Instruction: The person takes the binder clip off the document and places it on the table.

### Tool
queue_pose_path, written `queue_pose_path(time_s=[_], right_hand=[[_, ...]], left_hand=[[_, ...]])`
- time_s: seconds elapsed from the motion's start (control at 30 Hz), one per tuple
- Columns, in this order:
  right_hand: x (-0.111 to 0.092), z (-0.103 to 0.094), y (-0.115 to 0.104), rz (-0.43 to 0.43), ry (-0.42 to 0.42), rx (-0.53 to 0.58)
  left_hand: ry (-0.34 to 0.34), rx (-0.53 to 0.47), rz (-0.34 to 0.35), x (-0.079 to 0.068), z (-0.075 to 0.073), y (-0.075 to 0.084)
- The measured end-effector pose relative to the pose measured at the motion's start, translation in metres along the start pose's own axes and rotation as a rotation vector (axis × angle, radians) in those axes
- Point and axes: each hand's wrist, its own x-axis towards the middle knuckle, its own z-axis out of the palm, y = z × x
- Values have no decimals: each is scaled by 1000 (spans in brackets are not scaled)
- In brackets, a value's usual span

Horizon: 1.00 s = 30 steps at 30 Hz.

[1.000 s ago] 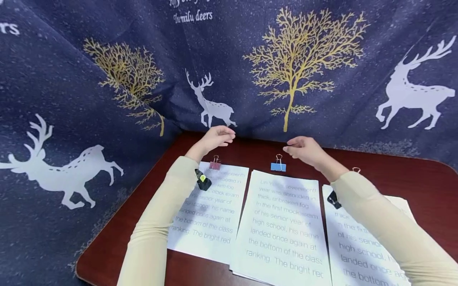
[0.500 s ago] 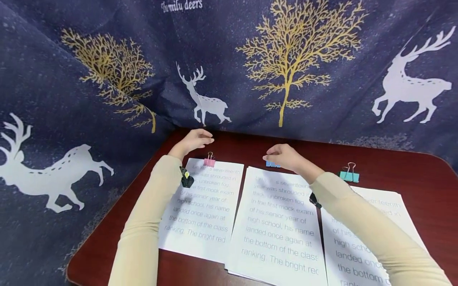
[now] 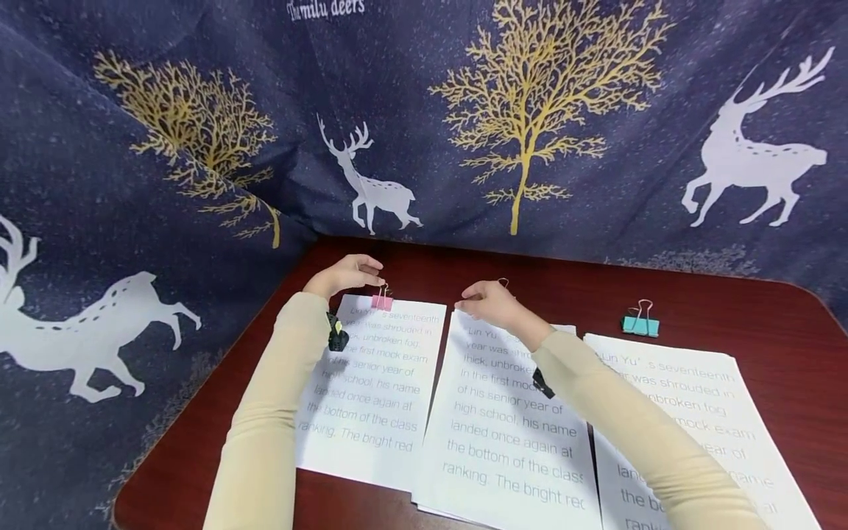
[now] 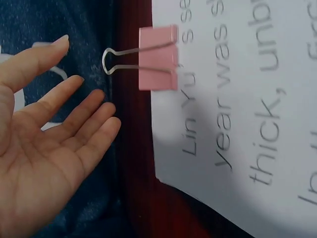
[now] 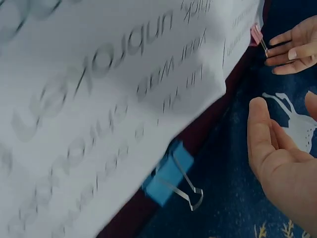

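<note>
My left hand (image 3: pixel 347 274) hovers beside a pink binder clip (image 3: pixel 381 302), its fingers loosely extended and holding nothing. That clip sits across the top edge of the left paper stack (image 3: pixel 371 383), its wire handle toward my fingertips in the left wrist view, where the left hand (image 4: pixel 59 134) shows palm up. Over the top edge of the middle paper stack (image 3: pixel 503 449) is my right hand (image 3: pixel 490 303), with relaxed fingers and nothing in them. It hides most of a blue binder clip (image 5: pixel 169 173), which the right wrist view shows by that stack's edge, apart from the right hand (image 5: pixel 282 158).
A teal binder clip (image 3: pixel 640 326) lies just beyond the right paper stack (image 3: pixel 689 397). All the stacks rest side by side on a dark red table (image 3: pixel 556 287). Behind stands a dark blue cloth (image 3: pixel 411 96) printed with deer and trees.
Both hands have moved left and slightly down, the left to the pink clip, the right across the blue clip. The teal clip and right stack have come into fuller view.
</note>
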Motion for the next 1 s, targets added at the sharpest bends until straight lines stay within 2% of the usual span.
queue_pose_path(time_s=[0.07,0.13,0.3,0.43,0.5,0.53,0.63,0.67,0.73,0.77,0.8,0.83,0.87,0.9,0.97,1.0], right_hand=[[3,6,0,13,-2,45],[5,11,0,25,0,99],[11,19,0,58,9,208],[18,25,4,112,19,232],[21,28,5,137,23,234],[22,30,6,146,25,236],[25,34,7,151,13,259],[26,35,7,146,8,268],[28,37,8,144,1,269],[29,38,8,150,-1,267],[30,39,9,155,-1,266],[31,40,9,162,4,258],[32,42,9,171,8,260],[32,43,9,180,16,257],[32,45,9,199,33,283],[32,46,9,207,41,303]], left_hand=[[-17,-11,-31,-1,-1,-4],[-25,-14,-33,-2,0,-7],[-28,-30,17,-2,3,-8],[-27,-9,45,0,8,-10],[-42,2,71,4,9,-16],[-57,-25,113,17,7,-31],[-106,-21,146,45,4,-61],[-120,-40,186,59,2,-76],[-127,-11,165,79,1,-95],[-127,34,122,76,1,-92],[-126,21,145,82,1,-100],[-131,11,144,83,1,-100],[-135,-17,178,83,1,-102],[-126,-14,166,75,3,-95],[-122,-15,152,49,5,-67],[-119,-22,147,41,7,-56]])
